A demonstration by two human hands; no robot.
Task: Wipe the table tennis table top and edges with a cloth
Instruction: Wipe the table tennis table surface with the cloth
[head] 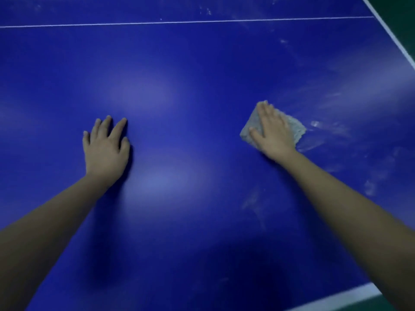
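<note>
Under flat right hand [272, 131]: cloth [294, 129], pressed onto table [179, 86].

Table tops: one, the blue table top [190, 86].
Cloths: one, the pale cloth [294, 129].
Hands: two, the left hand [105, 151] and the right hand [272, 131].
Forearms: two, both bare.
Thin lines: one, the thin white line [179, 22] across the far part.
Edge bands: two, the far white band [390, 34] and the near white band [336, 298].
Smears: several whitish smears [325, 126], too blurred to count exactly.
</note>
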